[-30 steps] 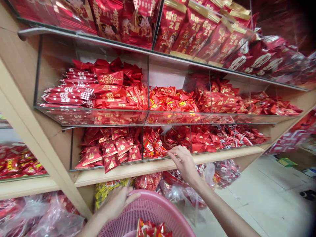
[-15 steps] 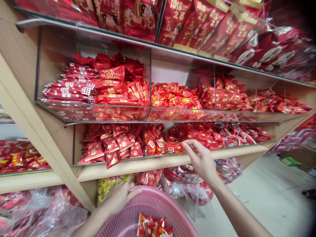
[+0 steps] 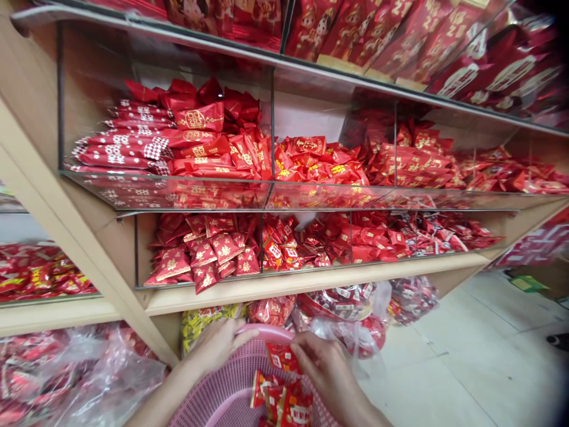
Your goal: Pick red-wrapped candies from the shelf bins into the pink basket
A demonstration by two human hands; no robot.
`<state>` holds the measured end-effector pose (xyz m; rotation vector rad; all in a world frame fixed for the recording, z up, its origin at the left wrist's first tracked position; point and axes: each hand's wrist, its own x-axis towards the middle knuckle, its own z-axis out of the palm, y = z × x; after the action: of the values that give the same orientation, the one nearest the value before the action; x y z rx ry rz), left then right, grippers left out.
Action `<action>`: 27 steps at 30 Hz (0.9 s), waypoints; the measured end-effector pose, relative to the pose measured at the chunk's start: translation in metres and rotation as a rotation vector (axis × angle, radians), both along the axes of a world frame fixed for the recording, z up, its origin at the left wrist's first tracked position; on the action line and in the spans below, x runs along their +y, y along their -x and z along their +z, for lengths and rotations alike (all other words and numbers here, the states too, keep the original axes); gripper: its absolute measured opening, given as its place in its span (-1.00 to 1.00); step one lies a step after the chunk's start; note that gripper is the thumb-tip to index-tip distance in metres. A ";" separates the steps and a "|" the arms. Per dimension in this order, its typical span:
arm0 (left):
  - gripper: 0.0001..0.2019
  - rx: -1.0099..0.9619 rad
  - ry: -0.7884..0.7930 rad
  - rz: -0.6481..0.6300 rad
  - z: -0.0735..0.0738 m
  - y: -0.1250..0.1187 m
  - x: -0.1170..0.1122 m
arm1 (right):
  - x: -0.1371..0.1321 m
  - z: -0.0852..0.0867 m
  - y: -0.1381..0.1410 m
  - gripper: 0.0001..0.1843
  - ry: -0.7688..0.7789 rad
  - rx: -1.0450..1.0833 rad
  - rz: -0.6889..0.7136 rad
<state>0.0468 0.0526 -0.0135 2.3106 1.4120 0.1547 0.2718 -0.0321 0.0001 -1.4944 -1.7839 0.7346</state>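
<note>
My left hand [image 3: 219, 344] is closed on the rim of a pink plastic basket [image 3: 233, 370] with perforated walls. Over the basket's far side, my right hand [image 3: 326, 370] pinches a small red candy packet [image 3: 280, 356] by its end between thumb and fingers. Several red and gold candy packets [image 3: 288, 403] lie together lower in the basket. Above and beyond it, similar candies [image 3: 281, 252] fill a clear-fronted compartment of the lower shelf.
Beside that compartment are red pillow-shaped packets [image 3: 217, 252]. More wrapped sweets [image 3: 200, 151] lie in the shelf above. A wooden ledge [image 3: 275, 284] runs over the basket. Plastic bags [image 3: 355, 332] of sweets sit beneath it, near the tiled floor [image 3: 444, 350].
My right hand has come down from the lower shelf to the basket, bringing the candy packet with it. My left hand stays on the rim.
</note>
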 end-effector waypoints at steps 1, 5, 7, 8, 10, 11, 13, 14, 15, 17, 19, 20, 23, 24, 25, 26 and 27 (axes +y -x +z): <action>-0.45 -0.001 -0.001 0.001 0.000 0.000 0.000 | -0.001 -0.002 0.001 -0.72 -0.004 -0.024 0.007; -0.45 0.002 0.015 0.017 0.001 0.000 -0.001 | -0.003 -0.009 0.006 -0.75 0.004 -0.101 0.048; -0.45 0.006 0.025 0.026 0.001 0.000 -0.001 | -0.004 -0.013 0.007 -0.73 0.016 -0.162 0.069; -0.45 0.005 0.027 0.028 0.001 0.000 0.000 | -0.004 -0.015 0.008 -0.72 0.022 -0.202 0.076; -0.46 -0.003 0.025 0.032 0.000 0.000 0.000 | -0.003 -0.018 0.008 -0.73 0.033 -0.295 0.083; -0.46 -0.006 0.026 0.035 0.000 0.000 0.000 | -0.003 -0.019 0.007 -0.74 0.038 -0.350 0.085; -0.47 -0.011 0.028 0.039 -0.001 0.001 0.000 | -0.002 -0.020 0.007 -0.77 0.053 -0.481 0.109; -0.46 -0.011 0.029 0.040 -0.001 0.000 0.000 | -0.002 -0.020 0.007 -0.78 0.064 -0.552 0.130; -0.46 -0.012 0.028 0.040 -0.002 0.000 0.000 | -0.001 -0.019 0.007 -0.77 0.075 -0.618 0.150; -0.46 -0.013 0.024 0.041 -0.002 0.000 0.000 | 0.001 -0.016 0.008 -0.75 0.073 -0.706 0.161; -0.47 -0.019 0.024 0.040 -0.002 0.000 -0.001 | 0.005 -0.007 0.008 -0.77 0.016 -0.701 0.123; -0.47 -0.023 0.026 0.039 -0.001 0.000 -0.001 | 0.008 -0.001 0.006 -0.78 -0.032 -0.660 0.101; -0.47 -0.028 0.025 0.036 0.000 -0.001 -0.002 | 0.028 0.030 -0.003 -0.79 -0.200 -0.467 0.036; -0.47 -0.026 0.022 0.037 0.001 -0.001 -0.002 | 0.038 0.041 -0.008 -0.79 -0.256 -0.407 0.003; -0.46 -0.024 0.021 0.037 0.001 -0.001 -0.002 | 0.049 0.053 -0.013 -0.80 -0.312 -0.356 -0.029; -0.46 -0.023 0.022 0.035 0.001 -0.001 -0.001 | 0.062 0.064 -0.019 -0.81 -0.368 -0.309 -0.053; -0.46 -0.023 0.024 0.033 0.000 -0.001 -0.001 | 0.077 0.073 -0.024 -0.82 -0.417 -0.264 -0.062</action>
<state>0.0478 0.0515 -0.0131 2.2600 1.4338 0.1722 0.2957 0.0449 0.0733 -1.3970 -1.9259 0.1197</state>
